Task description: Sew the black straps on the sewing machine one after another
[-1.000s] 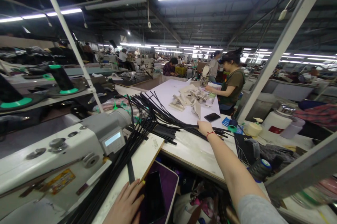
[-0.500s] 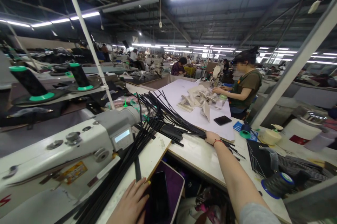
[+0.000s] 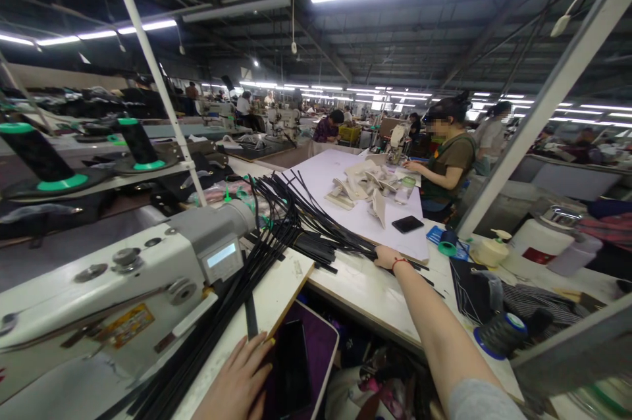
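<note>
A long bundle of thin black strips (image 3: pixel 340 229) runs across the white tables. My right hand (image 3: pixel 388 257) is closed around it near its right end, and loose strip tips stick out beyond my fingers. Low in the view, my left hand (image 3: pixel 237 374) lies with fingers stretched out at the edge of the near white table (image 3: pixel 276 282). One flat black strip (image 3: pixel 251 318) reaches down to its fingertips; whether they press on it I cannot tell. More black strips (image 3: pixel 197 341) lie lengthwise between that hand and the sewing machine (image 3: pixel 123 282).
A dark phone (image 3: pixel 293 367) rests on a purple surface beside my left hand. Beige pieces (image 3: pixel 365 183) and another phone (image 3: pixel 407 224) lie on the far table. A co-worker (image 3: pixel 449 157) sits behind it. Thread cones (image 3: pixel 501 334) and a pump bottle (image 3: pixel 491 249) stand to the right.
The whole view has shifted slightly, so things sit a little further left. My right hand keeps its grip on the strips, and my left hand stays at the table edge.
</note>
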